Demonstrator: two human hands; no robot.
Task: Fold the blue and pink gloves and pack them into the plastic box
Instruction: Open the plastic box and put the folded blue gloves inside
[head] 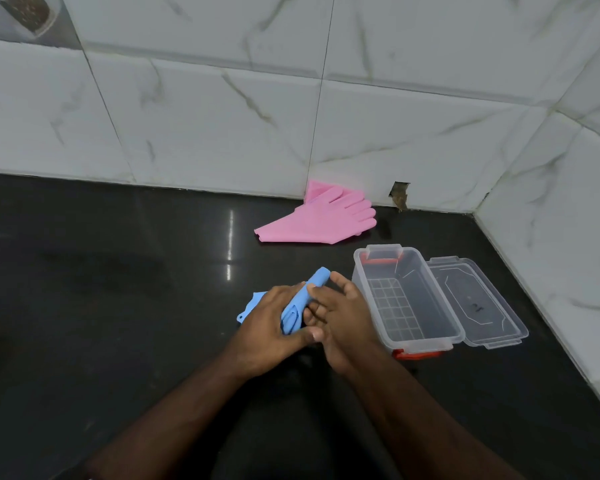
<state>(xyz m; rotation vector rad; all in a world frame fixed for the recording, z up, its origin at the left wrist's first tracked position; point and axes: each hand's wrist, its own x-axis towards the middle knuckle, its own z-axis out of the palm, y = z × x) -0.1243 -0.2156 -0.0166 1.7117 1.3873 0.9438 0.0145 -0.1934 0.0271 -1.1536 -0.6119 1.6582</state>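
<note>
The blue gloves (297, 303) look about half rolled, so the fold should be kept tight: press the roll flat against the dark surface (118, 306) and tuck the loose cuff in before lifting. The left hand (269, 323) curls round the bundle; the right hand (340, 313) steadies it with loosely bent fingers. The plastic box (406, 299) stands open just beside the right hand, the pink gloves (317, 220) well beyond – flat, untouched

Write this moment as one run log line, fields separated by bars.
left hand grips blue gloves | right hand touches them | pink gloves unfolded | plastic box open
</note>
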